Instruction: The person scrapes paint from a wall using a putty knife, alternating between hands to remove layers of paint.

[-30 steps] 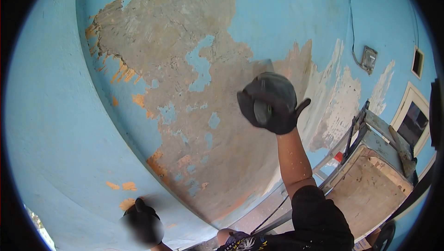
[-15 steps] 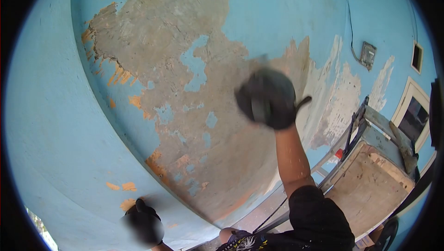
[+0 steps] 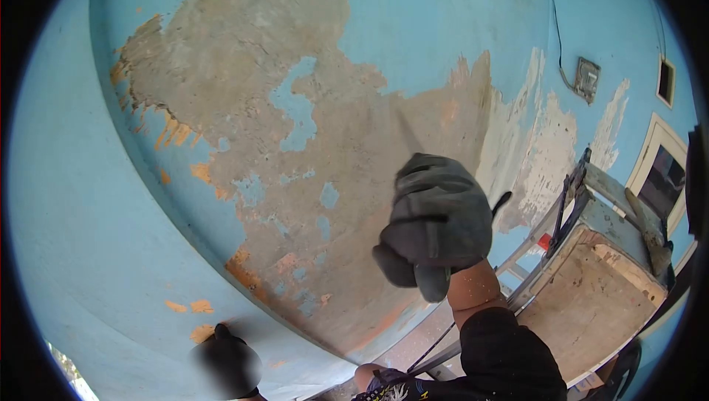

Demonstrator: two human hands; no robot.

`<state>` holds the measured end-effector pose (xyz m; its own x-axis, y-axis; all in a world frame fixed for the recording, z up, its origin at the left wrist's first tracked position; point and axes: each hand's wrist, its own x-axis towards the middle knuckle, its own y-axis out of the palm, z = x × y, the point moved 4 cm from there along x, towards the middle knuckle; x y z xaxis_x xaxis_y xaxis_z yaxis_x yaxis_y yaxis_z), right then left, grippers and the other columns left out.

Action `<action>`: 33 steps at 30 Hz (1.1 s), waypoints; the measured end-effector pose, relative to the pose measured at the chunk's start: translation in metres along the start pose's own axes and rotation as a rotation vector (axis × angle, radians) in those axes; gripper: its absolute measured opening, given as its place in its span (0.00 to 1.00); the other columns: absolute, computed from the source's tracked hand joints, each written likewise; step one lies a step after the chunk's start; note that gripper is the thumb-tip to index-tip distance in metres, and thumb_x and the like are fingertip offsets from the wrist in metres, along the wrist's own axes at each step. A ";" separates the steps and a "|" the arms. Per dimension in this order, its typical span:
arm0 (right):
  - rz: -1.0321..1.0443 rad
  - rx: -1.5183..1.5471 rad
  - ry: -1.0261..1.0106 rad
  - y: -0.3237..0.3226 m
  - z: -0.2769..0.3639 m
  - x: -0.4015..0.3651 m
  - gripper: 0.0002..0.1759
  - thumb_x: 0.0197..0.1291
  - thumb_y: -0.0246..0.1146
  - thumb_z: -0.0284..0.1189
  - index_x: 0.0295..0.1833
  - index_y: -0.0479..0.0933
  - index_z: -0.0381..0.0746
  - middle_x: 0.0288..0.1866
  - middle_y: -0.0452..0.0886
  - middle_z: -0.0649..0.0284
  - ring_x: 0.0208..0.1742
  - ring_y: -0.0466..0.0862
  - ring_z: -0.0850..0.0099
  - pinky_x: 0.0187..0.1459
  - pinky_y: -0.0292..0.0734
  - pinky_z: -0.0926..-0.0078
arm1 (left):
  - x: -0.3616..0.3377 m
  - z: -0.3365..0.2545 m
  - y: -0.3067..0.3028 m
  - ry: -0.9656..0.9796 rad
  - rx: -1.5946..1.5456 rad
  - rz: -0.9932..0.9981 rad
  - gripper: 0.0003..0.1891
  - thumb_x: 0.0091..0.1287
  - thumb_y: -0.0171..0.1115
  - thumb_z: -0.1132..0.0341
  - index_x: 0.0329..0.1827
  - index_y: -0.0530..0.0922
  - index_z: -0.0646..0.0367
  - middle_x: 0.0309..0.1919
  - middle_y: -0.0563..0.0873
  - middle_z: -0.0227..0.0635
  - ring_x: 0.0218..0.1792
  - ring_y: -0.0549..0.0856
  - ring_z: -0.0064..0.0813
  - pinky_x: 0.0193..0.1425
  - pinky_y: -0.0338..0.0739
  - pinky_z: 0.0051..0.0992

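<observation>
My right hand (image 3: 439, 224), in a dark grey glove, is closed in front of the scraped wall (image 3: 354, 201). A thin scraper blade (image 3: 408, 131), blurred and nearly edge-on, sticks up beyond its knuckles; the grip is hidden inside the fist. Grey-brown plaster shows there, with islands of light blue paint and orange flecks left on it. Low on the left, my left hand (image 3: 227, 360), also in a dark glove, is at the blue curved wall section (image 3: 148, 253), just below some orange chipped spots (image 3: 201, 306). Blur smears its fingers.
A ladder (image 3: 528, 246) with a stained board-like top (image 3: 591, 301) stands at the right, a brush-like tool (image 3: 650, 235) lying on it. Beyond are a wall-mounted electrical box (image 3: 588, 80) with a cable and a framed window (image 3: 661, 172).
My right hand has come down toward me, bringing the scraper lower on the wall. My left hand stays about where it was, while the view has shifted slightly.
</observation>
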<state>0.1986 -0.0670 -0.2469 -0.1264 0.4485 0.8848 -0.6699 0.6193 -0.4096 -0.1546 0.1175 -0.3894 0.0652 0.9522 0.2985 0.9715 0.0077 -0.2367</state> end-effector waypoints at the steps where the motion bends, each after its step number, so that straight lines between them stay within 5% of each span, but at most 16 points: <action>1: -0.002 -0.482 -0.139 -0.001 0.000 -0.001 0.27 0.72 0.59 0.40 0.71 0.70 0.39 0.69 0.75 0.54 0.68 0.77 0.62 0.74 0.68 0.51 | 0.001 -0.001 0.001 0.080 0.022 -0.023 0.34 0.81 0.49 0.55 0.10 0.73 0.60 0.05 0.73 0.30 0.09 0.71 0.23 0.24 0.69 0.26; 2: 0.005 -0.963 -0.274 -0.002 -0.005 0.002 0.28 0.74 0.57 0.41 0.72 0.68 0.39 0.73 0.72 0.53 0.72 0.73 0.62 0.75 0.66 0.52 | -0.001 -0.002 -0.002 0.158 0.043 -0.044 0.34 0.81 0.48 0.55 0.11 0.73 0.60 0.05 0.73 0.30 0.08 0.71 0.23 0.24 0.69 0.26; 4: -0.193 0.233 0.010 -0.006 -0.083 0.007 0.20 0.76 0.52 0.34 0.65 0.74 0.34 0.58 0.83 0.60 0.59 0.83 0.66 0.61 0.79 0.69 | -0.003 0.000 -0.007 0.136 0.037 -0.023 0.33 0.80 0.50 0.55 0.11 0.74 0.60 0.05 0.73 0.30 0.09 0.71 0.23 0.24 0.69 0.26; 6: -0.161 0.718 0.078 -0.006 -0.030 0.017 0.16 0.75 0.54 0.33 0.59 0.78 0.36 0.56 0.83 0.62 0.56 0.84 0.66 0.65 0.76 0.66 | 0.000 -0.001 -0.004 0.131 -0.014 -0.019 0.32 0.79 0.52 0.55 0.11 0.75 0.60 0.05 0.74 0.30 0.09 0.72 0.23 0.23 0.68 0.25; 8: 0.289 0.221 -0.178 0.012 -0.080 -0.001 0.40 0.77 0.47 0.54 0.80 0.55 0.35 0.79 0.64 0.52 0.78 0.66 0.57 0.79 0.58 0.55 | 0.001 0.004 -0.002 0.051 -0.013 -0.008 0.33 0.81 0.48 0.56 0.11 0.73 0.59 0.04 0.73 0.30 0.08 0.70 0.23 0.24 0.70 0.25; 9: 0.276 0.223 -0.170 0.012 -0.081 -0.009 0.40 0.77 0.47 0.54 0.80 0.55 0.35 0.79 0.64 0.52 0.78 0.66 0.57 0.79 0.58 0.55 | 0.001 -0.001 -0.002 0.131 0.043 -0.018 0.33 0.81 0.48 0.56 0.10 0.73 0.59 0.04 0.73 0.30 0.08 0.70 0.23 0.24 0.69 0.25; 12: -0.413 1.024 0.228 0.002 -0.056 0.009 0.14 0.74 0.58 0.34 0.55 0.80 0.36 0.52 0.86 0.60 0.48 0.87 0.62 0.60 0.81 0.62 | 0.000 0.001 -0.002 0.282 0.053 -0.095 0.34 0.81 0.48 0.56 0.10 0.73 0.59 0.04 0.73 0.30 0.07 0.69 0.23 0.23 0.69 0.25; 15: -0.332 0.626 0.251 -0.012 -0.048 0.024 0.17 0.73 0.58 0.36 0.58 0.79 0.36 0.53 0.85 0.58 0.51 0.86 0.62 0.63 0.79 0.61 | 0.000 0.009 -0.004 0.113 -0.041 -0.053 0.34 0.81 0.49 0.55 0.10 0.73 0.59 0.04 0.73 0.31 0.07 0.70 0.23 0.23 0.69 0.25; 21: -0.148 -0.490 0.316 -0.012 -0.043 0.018 0.26 0.72 0.58 0.43 0.64 0.76 0.35 0.56 0.82 0.54 0.60 0.83 0.63 0.73 0.71 0.58 | -0.003 0.001 -0.007 0.188 0.031 -0.072 0.34 0.81 0.50 0.55 0.10 0.73 0.59 0.04 0.72 0.30 0.08 0.70 0.23 0.23 0.69 0.25; 22: -0.146 -0.496 0.303 -0.015 -0.043 0.014 0.26 0.72 0.58 0.43 0.64 0.76 0.35 0.56 0.82 0.54 0.60 0.83 0.63 0.73 0.71 0.58 | -0.003 -0.002 -0.004 0.228 0.047 -0.056 0.34 0.81 0.50 0.55 0.10 0.73 0.59 0.04 0.72 0.30 0.08 0.71 0.23 0.23 0.69 0.25; 23: 0.123 -0.545 0.168 -0.008 -0.042 0.011 0.30 0.72 0.58 0.46 0.68 0.72 0.34 0.62 0.79 0.54 0.66 0.78 0.65 0.74 0.69 0.57 | 0.003 0.007 -0.004 0.012 -0.057 -0.015 0.34 0.81 0.50 0.55 0.10 0.73 0.59 0.04 0.72 0.30 0.08 0.71 0.23 0.23 0.69 0.26; 24: 0.393 -0.580 0.043 0.000 -0.043 0.005 0.35 0.73 0.57 0.50 0.72 0.68 0.33 0.67 0.76 0.54 0.72 0.73 0.67 0.75 0.67 0.55 | 0.002 0.009 0.002 0.010 -0.067 -0.021 0.34 0.81 0.50 0.55 0.10 0.73 0.59 0.04 0.72 0.30 0.08 0.71 0.23 0.23 0.69 0.26; 28: 0.174 -0.375 -0.103 0.008 -0.017 0.000 0.25 0.71 0.60 0.42 0.66 0.74 0.39 0.61 0.80 0.57 0.65 0.78 0.68 0.72 0.71 0.61 | 0.001 0.007 -0.005 0.230 0.043 -0.153 0.33 0.80 0.51 0.57 0.10 0.72 0.58 0.04 0.72 0.31 0.08 0.70 0.23 0.23 0.69 0.26; 33: -0.067 -0.150 -0.369 -0.011 0.007 0.024 0.14 0.68 0.63 0.31 0.58 0.82 0.46 0.53 0.87 0.62 0.56 0.85 0.70 0.67 0.77 0.68 | 0.004 0.012 -0.003 0.007 -0.110 0.022 0.32 0.80 0.51 0.59 0.11 0.74 0.60 0.05 0.73 0.31 0.09 0.71 0.23 0.25 0.70 0.26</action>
<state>0.1976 -0.0674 -0.2201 -0.3590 0.1593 0.9196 -0.5747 0.7386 -0.3523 -0.1600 0.1247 -0.3985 0.0884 0.9496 0.3006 0.9889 -0.0475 -0.1406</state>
